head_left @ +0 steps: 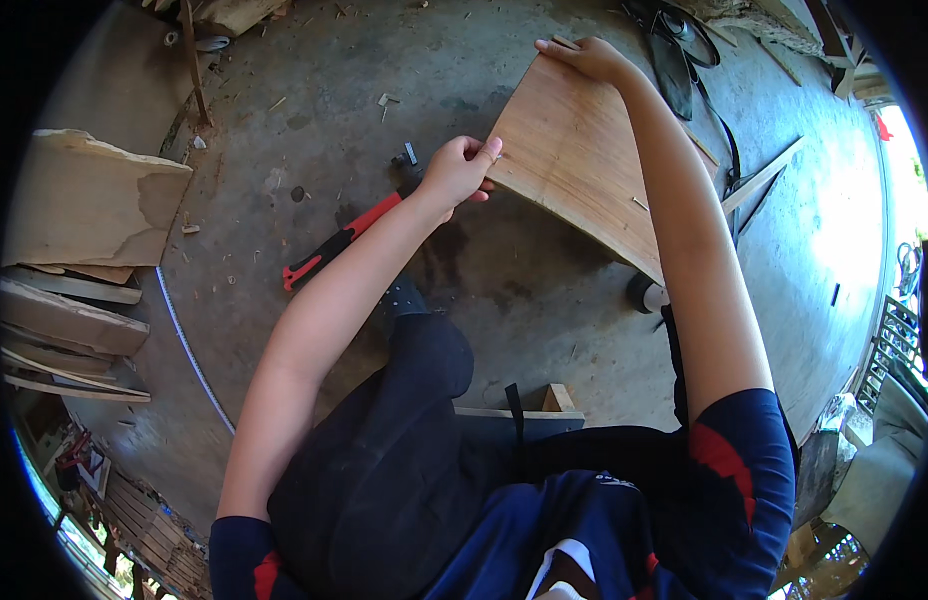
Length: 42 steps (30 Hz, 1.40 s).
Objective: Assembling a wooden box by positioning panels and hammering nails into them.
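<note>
A flat wooden board (574, 140) with light brown grain is held tilted in front of me, above the concrete floor. My left hand (464, 172) is closed on its left corner, thumb on top and fingers underneath. A tiny thing by that thumb is too small to name. At the board's far edge my right hand (592, 60) is gripping it, with the fingers partly hidden. A small light sliver (640, 203) shows on the board near my right forearm. Beneath my left forearm lies a hammer (344, 240) with a red and black handle, its head partly covered by my wrist.
Wooden boards (94, 200) are stacked at the left. A blue-white cord or tape (192, 350) runs along the floor beside them. A black strap (722, 125) and wooden strips (764, 175) lie at the right. A dark cylindrical object (644, 293) is below the board.
</note>
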Available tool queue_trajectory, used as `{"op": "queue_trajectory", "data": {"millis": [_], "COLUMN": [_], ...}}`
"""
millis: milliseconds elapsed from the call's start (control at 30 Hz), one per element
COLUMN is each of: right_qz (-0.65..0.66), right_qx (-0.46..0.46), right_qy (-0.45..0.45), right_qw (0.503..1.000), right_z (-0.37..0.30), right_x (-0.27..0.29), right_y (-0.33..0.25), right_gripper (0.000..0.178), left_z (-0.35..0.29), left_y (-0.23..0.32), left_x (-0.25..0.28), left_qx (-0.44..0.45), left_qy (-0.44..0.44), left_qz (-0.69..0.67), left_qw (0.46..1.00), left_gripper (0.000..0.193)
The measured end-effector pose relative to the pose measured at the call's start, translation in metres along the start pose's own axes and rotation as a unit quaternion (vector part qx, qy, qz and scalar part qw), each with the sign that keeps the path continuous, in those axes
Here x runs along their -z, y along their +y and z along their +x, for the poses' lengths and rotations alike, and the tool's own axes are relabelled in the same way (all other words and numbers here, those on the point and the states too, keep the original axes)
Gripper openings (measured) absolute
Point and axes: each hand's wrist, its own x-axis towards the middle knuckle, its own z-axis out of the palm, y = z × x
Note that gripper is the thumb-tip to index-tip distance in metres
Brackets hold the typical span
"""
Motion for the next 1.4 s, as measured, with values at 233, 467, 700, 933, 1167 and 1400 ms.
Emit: {"op": "queue_trajectory", "data": {"millis": [233, 467, 700, 933, 1167, 1400], "right_qz": [0.067, 0.258, 0.32, 0.324, 0.521, 0.577], "right_qx": [-0.036, -0.167, -0.205, -0.275, -0.312, -0.383], "right_qy": [-0.139, -0.206, -0.154, -0.141, -0.112, 0.026], "right_qw": [0.987, 0.929, 0.912, 0.894, 0.786, 0.721], "right_z": [-0.012, -0.038, -0.096, -0.118, -0.192, -0.247], "right_x": [0.013, 0.011, -0.014, -0.017, -0.048, -0.078], "right_y": [-0.01, 0.038, 0.058, 0.067, 0.059, 0.029], "right_gripper": [0.102, 0.095, 0.098, 0.097, 0.096, 0.086], "left_z": [-0.008, 0.005, 0.013, 0.017, 0.027, 0.023], "left_y": [-0.025, -0.017, -0.006, 0.002, 0.005, -0.007], "left_x": [-0.012, -0.012, 0.003, -0.005, -0.003, 0.001], "left_qx": [-0.039, -0.064, -0.059, -0.06, -0.123, -0.165], "left_qy": [0.057, 0.028, 0.017, 0.016, 0.035, 0.064], "left_qz": [-0.199, -0.091, 0.013, 0.078, 0.27, 0.279], "left_qw": [0.978, 0.993, 0.998, 0.995, 0.954, 0.944], "left_gripper": [0.045, 0.039, 0.037, 0.036, 0.04, 0.046]}}
